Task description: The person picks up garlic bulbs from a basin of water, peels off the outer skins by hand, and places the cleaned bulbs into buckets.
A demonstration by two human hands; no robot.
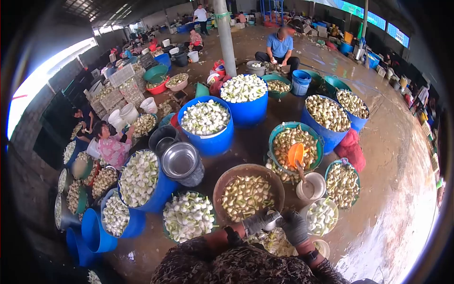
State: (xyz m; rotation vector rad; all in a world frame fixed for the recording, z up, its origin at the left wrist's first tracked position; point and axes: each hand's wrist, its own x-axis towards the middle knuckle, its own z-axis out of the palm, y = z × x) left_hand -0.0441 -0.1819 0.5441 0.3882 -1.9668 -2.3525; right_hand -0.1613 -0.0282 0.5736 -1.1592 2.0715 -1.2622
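My left hand (pixel 258 224), in a dark glove, is closed around a white garlic bulb (pixel 271 220). Close against the bulb is my right hand (pixel 294 230), also gloved, fingers curled and slightly blurred; what they hold is hidden. Just beyond both hands is a brown basin (pixel 221 183) of untrimmed, yellowish garlic bulbs (pixel 246 196). Pale peelings (pixel 273 244) lie below my hands. Left of them stands a tub of cleaned white bulbs (pixel 188 215). To the right is a white bucket (pixel 335 222) of pale green-white pieces.
An orange scoop (pixel 296 154) rests in a green tub (pixel 274 137) of bulbs. Blue barrels (pixel 215 144) full of white bulbs stand ahead, near a pole (pixel 225 38). A person in a blue shirt (pixel 280 46) sits beyond; another in pink (pixel 113 150) works at left. The floor (pixel 383 161) is wet.
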